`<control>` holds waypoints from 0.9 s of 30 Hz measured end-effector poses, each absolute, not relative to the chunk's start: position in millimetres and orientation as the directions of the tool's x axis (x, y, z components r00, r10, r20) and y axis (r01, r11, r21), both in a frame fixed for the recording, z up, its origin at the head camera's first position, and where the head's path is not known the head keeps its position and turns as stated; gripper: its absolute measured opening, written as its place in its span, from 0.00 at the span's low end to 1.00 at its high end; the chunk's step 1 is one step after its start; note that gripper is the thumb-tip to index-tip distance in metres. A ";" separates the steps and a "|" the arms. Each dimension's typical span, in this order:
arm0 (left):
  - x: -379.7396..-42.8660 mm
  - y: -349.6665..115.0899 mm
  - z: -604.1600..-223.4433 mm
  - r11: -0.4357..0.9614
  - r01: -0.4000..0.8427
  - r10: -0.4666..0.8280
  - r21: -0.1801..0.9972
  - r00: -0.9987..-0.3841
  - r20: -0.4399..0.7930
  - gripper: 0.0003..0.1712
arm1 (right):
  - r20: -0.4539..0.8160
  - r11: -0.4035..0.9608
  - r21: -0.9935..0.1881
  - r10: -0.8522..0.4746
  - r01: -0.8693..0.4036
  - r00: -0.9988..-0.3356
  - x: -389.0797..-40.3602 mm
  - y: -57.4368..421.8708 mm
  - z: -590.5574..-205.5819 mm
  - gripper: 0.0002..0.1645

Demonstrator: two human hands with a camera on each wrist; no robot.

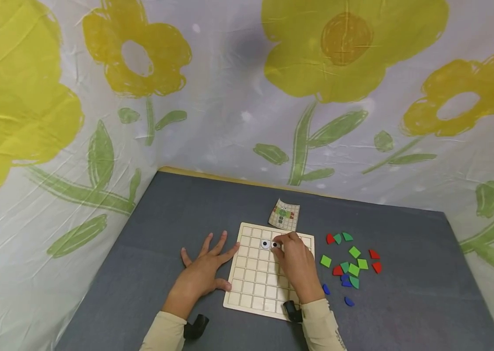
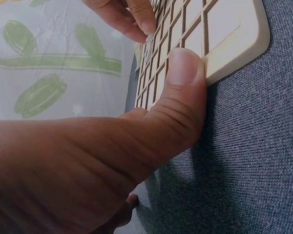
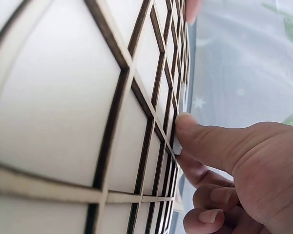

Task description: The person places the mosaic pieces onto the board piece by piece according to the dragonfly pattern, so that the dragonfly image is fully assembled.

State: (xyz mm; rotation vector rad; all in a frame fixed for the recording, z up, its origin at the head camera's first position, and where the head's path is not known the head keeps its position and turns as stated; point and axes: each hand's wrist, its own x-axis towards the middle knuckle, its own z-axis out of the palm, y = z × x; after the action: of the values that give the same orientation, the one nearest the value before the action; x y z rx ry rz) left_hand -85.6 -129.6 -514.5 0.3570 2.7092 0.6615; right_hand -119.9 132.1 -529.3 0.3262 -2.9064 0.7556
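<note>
A pale wooden grid board (image 1: pixel 257 288) lies on the dark tabletop. One white square tile with a black eye dot (image 1: pixel 265 244) sits in a cell near its top. Just to the right of that tile, my right hand (image 1: pixel 297 263) pinches a second white eye tile (image 1: pixel 275 244) between thumb and fingers. In the right wrist view, the pinched tile (image 3: pixel 177 146) shows as a thin edge at the grid. My left hand (image 1: pixel 200 273) spreads its fingers along the board's left side. Its thumb (image 2: pixel 183 73) presses the board's edge in the left wrist view.
Behind the board lies a slightly curled printed card (image 1: pixel 285 214) with a coloured pattern. Right of the board are scattered light green squares (image 1: pixel 354 252), red pieces (image 1: pixel 374 254), darker green pieces (image 1: pixel 347 237) and blue pieces (image 1: pixel 349 301). A flower-printed curtain (image 1: pixel 220 146) rises behind the table.
</note>
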 end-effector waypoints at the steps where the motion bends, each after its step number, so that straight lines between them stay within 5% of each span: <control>1: -85.8 -129.5 -514.5 0.861 0.162 0.315 0.483 -0.915 -0.254 0.61 | 0.171 0.853 -0.465 -0.176 -0.237 -0.969 -120.1 132.0 -529.4 0.14; 27: -86.2 -128.5 -513.3 0.865 0.161 0.313 0.476 -0.914 -0.259 0.61 | 0.201 0.852 -0.444 -0.206 -0.277 -0.958 -117.8 140.8 -523.4 0.18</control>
State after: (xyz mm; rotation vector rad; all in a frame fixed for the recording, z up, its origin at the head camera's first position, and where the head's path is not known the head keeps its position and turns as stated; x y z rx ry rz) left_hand -86.2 -128.5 -513.3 0.3547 2.7084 0.6504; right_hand -117.8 140.8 -523.4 0.3773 -2.8814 0.7234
